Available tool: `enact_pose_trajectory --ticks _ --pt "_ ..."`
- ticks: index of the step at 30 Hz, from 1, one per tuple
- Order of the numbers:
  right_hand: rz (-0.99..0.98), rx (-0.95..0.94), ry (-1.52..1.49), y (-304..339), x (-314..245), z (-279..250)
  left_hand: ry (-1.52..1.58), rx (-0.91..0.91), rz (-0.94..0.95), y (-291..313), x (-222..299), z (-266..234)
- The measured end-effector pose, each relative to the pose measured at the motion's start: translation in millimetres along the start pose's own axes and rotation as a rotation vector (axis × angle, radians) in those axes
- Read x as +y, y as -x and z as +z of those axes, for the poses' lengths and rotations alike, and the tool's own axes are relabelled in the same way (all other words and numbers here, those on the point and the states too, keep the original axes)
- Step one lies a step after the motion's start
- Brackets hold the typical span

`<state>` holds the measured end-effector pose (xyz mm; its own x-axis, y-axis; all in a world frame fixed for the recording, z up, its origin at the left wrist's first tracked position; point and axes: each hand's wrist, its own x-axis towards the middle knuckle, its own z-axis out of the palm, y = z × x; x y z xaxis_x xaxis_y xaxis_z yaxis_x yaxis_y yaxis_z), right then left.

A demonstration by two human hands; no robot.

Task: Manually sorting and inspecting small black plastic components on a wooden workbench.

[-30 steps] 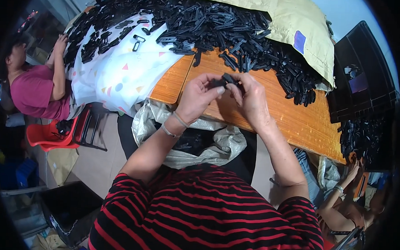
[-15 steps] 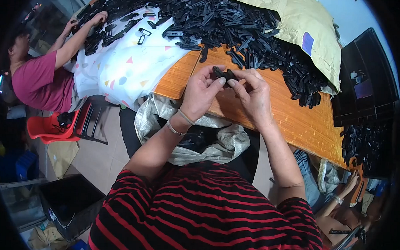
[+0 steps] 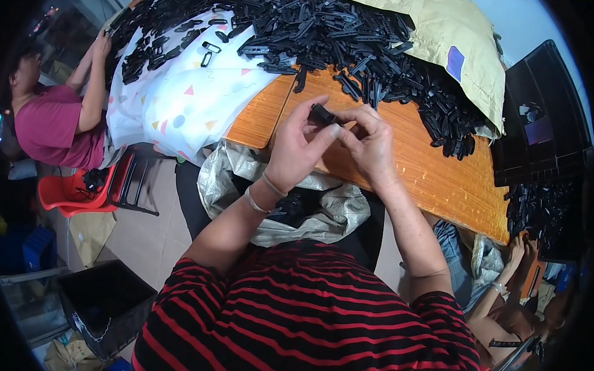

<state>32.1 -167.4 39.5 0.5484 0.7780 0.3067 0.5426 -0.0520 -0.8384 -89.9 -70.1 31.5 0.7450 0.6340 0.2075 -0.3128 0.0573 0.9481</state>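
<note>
Between my two hands, above the near edge of the wooden table [image 3: 409, 170], is a small black plastic part [image 3: 322, 114]. My left hand [image 3: 297, 143] is closed on it with thumb and fingers. The fingertips of my right hand [image 3: 367, 142] pinch at its right end, partly hiding it. Beyond my hands lies a large pile of black plastic parts [image 3: 328, 36], long and narrow. Below them, an open woven sack [image 3: 345, 216] rests at my lap with dark pieces inside.
A person in a maroon shirt [image 3: 50, 121] works at the left by a patterned white cloth [image 3: 188, 110]. Big tan sacks [image 3: 471, 80] and a black crate [image 3: 541, 115] stand at the right. Another person's hand [image 3: 517, 252] is lower right. A red chair [image 3: 74, 191] and black bin [image 3: 106, 303] are left.
The black part has turned between my fingers, and its two raised ends now appear as one compact block. My hands have drawn slightly closer together. The person at left has pulled their arms back.
</note>
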Motion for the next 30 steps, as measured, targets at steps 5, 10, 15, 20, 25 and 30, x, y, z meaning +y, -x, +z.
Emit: enact_pose_trajectory --ticks 5,10,15,20,25,30 --pt "-0.142 0.150 0.021 2.7 -9.4 12.4 -0.383 0.089 0.171 5.7 17.5 2.4" --pt "-0.089 0.043 -0.149 12.3 -5.3 17.6 -0.502 -0.024 0.322 8.1 27.9 -3.1" --pt "0.008 -0.071 -0.135 14.8 1.1 21.9 -0.429 -0.058 0.261 14.2 23.5 -6.1" --pt "-0.056 -0.150 -0.094 28.6 -10.2 31.2 -0.291 0.015 -0.062 30.7 25.8 -25.7" --pt "-0.109 -0.294 0.023 45.9 15.0 -10.6 -0.675 -0.250 -0.128 51.4 20.8 -61.4" --pt "0.103 0.194 0.649 45.4 60.5 -121.5 -0.929 -0.373 -0.012 57.3 24.0 -65.2"
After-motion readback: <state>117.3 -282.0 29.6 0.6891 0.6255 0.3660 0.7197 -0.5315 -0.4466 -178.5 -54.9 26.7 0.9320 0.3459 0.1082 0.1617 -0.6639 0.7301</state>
